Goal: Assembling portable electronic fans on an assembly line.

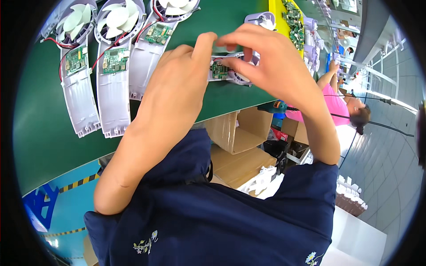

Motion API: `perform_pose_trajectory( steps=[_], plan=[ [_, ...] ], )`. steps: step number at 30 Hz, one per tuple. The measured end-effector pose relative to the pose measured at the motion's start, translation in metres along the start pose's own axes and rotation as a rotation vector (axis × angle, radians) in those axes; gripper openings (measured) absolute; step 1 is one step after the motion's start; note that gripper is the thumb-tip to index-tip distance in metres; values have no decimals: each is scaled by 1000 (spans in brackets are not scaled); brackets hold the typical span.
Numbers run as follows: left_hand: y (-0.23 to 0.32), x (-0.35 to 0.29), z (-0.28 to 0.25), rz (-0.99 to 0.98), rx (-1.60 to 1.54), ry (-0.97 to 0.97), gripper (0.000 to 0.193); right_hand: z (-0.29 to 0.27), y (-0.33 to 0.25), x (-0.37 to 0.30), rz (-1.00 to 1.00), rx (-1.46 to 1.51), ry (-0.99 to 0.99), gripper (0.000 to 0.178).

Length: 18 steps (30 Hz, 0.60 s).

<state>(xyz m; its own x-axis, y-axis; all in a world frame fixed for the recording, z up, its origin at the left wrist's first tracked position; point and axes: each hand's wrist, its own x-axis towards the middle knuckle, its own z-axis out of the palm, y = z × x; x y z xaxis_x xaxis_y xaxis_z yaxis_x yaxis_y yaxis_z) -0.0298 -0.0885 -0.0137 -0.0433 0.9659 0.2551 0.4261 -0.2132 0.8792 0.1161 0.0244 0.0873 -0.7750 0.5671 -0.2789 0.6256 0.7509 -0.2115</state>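
Note:
A pale lilac fan housing [240, 80] lies on the green tabletop beneath my hands, with a small green circuit board [218, 71] in it. My left hand [177, 84] is at the board's left side, back upward, and covers part of the housing. What its bent fingers hold, if anything, is hidden. Over the fan end hovers my right hand [277, 62]. Its thumb and forefinger are apart, the thumb tip close to the board; whether it touches cannot be told. Left of my hands lie several similar housings [113, 84], with white fan blades [119, 17], red wires and boards.
A yellow tray [278, 12] holds several circuit boards [293, 20] at the far right. More lilac housings [312, 48] stand beyond it. Below the table edge are an open cardboard box [250, 131] and a teal power tool [275, 106]. A person in pink [336, 104] sits at right.

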Motion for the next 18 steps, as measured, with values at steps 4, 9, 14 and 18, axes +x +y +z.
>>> perform_pose_trajectory(
  steps=[4, 9, 14, 18],
  plan=[
    [2, -1, -1, 39, -2, 63, 54, 11, 4, -3, -108, 131, 72, 11],
    [1, 0, 0, 32, 21, 22, 59, 7, 16, 1, -53, 242, -39, 11],
    [2, -2, -3, 6, 28, -3, 60, 17, 20, 1, -196, 249, 60, 11],
    [1, -1, -3, -11, 10, -19, 61, 15, 25, 2, -210, 350, 39, 10]
  ],
)
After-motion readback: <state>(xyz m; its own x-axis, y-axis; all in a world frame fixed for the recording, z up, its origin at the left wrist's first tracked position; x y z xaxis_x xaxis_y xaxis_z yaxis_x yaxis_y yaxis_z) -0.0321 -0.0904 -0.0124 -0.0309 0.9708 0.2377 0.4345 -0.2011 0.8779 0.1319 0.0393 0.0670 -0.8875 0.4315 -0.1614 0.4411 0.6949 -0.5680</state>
